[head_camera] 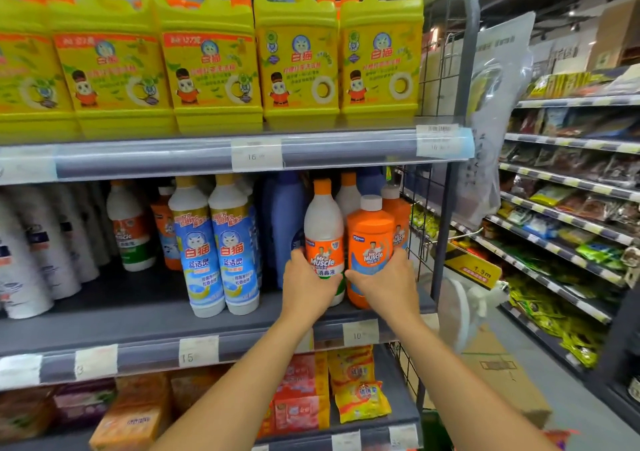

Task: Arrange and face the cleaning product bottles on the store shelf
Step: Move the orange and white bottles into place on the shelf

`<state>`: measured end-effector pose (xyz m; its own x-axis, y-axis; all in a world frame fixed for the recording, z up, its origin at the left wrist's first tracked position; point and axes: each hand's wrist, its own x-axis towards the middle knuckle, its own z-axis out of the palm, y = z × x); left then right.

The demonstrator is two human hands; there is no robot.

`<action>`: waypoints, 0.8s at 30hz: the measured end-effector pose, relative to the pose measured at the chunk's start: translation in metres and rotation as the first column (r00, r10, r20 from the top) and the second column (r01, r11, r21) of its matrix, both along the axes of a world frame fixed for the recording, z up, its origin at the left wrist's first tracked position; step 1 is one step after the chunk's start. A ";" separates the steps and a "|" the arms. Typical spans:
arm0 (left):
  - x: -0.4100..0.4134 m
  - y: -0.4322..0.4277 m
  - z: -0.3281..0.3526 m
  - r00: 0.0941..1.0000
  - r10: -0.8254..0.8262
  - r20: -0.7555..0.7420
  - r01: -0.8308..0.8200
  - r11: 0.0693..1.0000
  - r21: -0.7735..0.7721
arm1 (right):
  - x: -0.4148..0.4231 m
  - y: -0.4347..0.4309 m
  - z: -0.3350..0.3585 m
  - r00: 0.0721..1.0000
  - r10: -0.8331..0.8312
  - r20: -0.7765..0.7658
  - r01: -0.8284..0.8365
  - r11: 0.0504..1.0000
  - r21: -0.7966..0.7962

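Well — left hand [306, 286] grips the white bottle [323, 223], right hand [386, 286] the orange bottle [370, 239] just beside it.

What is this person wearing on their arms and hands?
Nothing that shows. The left hand and right hand are bare, with no gloves, rings or watch visible. The forearms are bare too, and no sleeve comes into view.

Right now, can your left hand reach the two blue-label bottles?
Probably yes: the blue-label bottles stand at the shelf front, nothing before them, just left of the left hand, which must first release the white bottle.
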<state>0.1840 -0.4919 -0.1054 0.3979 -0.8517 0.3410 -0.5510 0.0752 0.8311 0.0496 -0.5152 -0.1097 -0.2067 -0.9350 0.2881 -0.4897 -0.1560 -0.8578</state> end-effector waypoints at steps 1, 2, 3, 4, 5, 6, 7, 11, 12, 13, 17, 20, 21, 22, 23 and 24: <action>-0.002 -0.002 0.001 1.000 0.005 -0.025 -0.005 1.000 -0.016 | 0.001 -0.001 0.000 1.000 -0.008 -0.004 0.008 1.000 0.005; -0.003 -0.005 0.003 0.999 0.012 -0.046 -0.014 0.999 -0.032 | 0.002 -0.002 0.000 1.000 -0.018 -0.010 0.018 1.000 0.004; -0.005 -0.007 0.005 0.998 0.018 -0.059 -0.021 0.999 -0.044 | 0.002 -0.003 0.000 0.999 -0.029 -0.017 0.029 1.000 -0.002; -0.006 -0.009 0.007 0.997 0.022 -0.068 -0.026 0.998 -0.050 | 0.002 -0.004 0.000 0.999 -0.037 -0.024 0.037 0.999 -0.009; -0.007 -0.012 0.008 0.997 0.025 -0.077 -0.030 0.998 -0.052 | 0.002 -0.005 0.000 0.999 -0.041 -0.031 0.041 0.999 -0.016; -0.007 -0.014 0.010 0.996 0.031 -0.089 -0.036 0.998 -0.052 | 0.002 -0.006 0.000 0.998 -0.044 -0.036 0.043 0.999 -0.022; -0.008 -0.017 0.012 0.994 0.041 -0.106 -0.046 0.998 -0.048 | 0.002 -0.007 0.000 0.998 -0.047 -0.037 0.046 0.999 -0.026; -0.010 -0.024 0.017 0.986 0.060 -0.158 -0.066 0.997 -0.028 | 0.002 -0.010 0.003 0.993 -0.076 -0.085 0.075 0.997 -0.021; -0.009 -0.024 0.018 0.986 0.052 -0.156 -0.057 0.998 -0.026 | 0.001 -0.010 0.003 0.992 -0.079 -0.097 0.077 0.997 -0.022; -0.007 -0.024 0.020 0.989 0.038 -0.145 -0.042 0.999 -0.024 | 0.001 -0.010 0.003 0.992 -0.080 -0.101 0.078 0.997 -0.025; 0.000 -0.017 0.024 0.987 -0.019 -0.157 0.017 1.000 -0.014 | -0.001 -0.007 0.002 0.997 -0.051 -0.058 0.048 0.998 -0.052; 0.000 -0.002 0.021 0.987 -0.057 -0.153 0.046 0.996 -0.076 | -0.005 0.001 -0.001 1.000 -0.012 0.021 0.015 0.991 -0.133; 0.000 0.005 0.018 0.986 -0.064 -0.154 0.048 0.993 -0.105 | -0.007 0.004 -0.001 0.999 -0.009 0.043 0.016 0.986 -0.167; 0.000 0.012 0.016 0.986 -0.068 -0.154 0.047 0.990 -0.136 | -0.010 0.007 -0.001 0.998 -0.004 0.062 0.016 0.980 -0.199; 0.000 0.019 0.015 0.987 -0.069 -0.147 0.044 0.985 -0.167 | -0.011 0.011 0.000 0.997 0.008 0.078 0.010 0.974 -0.228; 0.000 0.027 0.014 0.989 -0.068 -0.132 0.041 0.980 -0.193 | -0.013 0.015 0.002 0.996 0.028 0.088 -0.004 0.967 -0.257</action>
